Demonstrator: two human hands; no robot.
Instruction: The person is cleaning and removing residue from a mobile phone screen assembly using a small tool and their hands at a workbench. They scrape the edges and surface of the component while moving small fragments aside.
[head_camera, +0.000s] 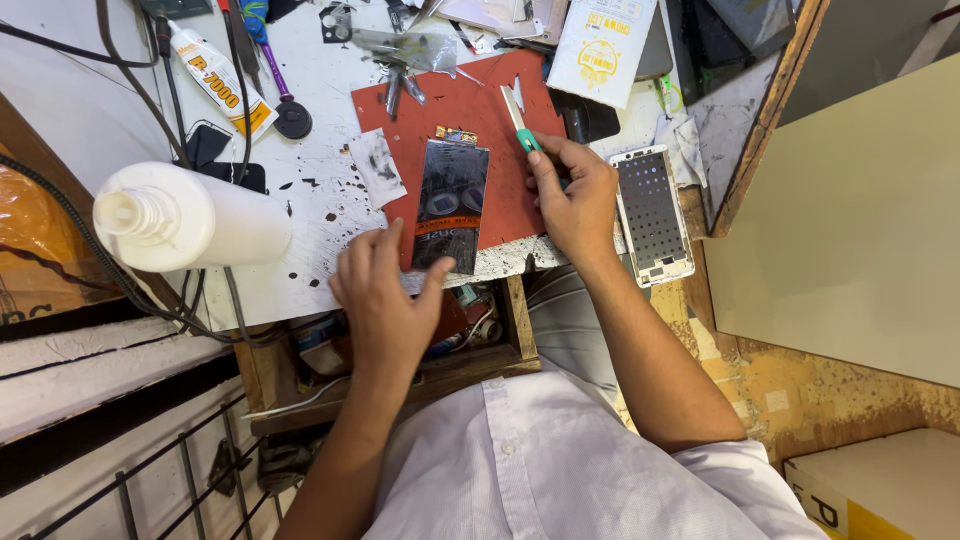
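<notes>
White shirt (560, 470) below; left hand (385, 300) pinches the dark screen panel (450, 205), right hand (575, 200) beside it grips a teal-handled knife (520, 120) over the red mat (470, 100).

Person wears a light, whitish short-sleeved shirt (560, 470) with a button placket down the front; one small pale button shows near the middle. The sleeve (735, 470) on the right arm ends above the elbow, hem loosely creased. Both forearms are bare, with no watch, band or glove. Left hand (385, 300) and right hand (575, 200) are bare too; no rings can be made out. Below the shirt edge, a strip of grey striped fabric (565, 320) shows at the lap.
</notes>
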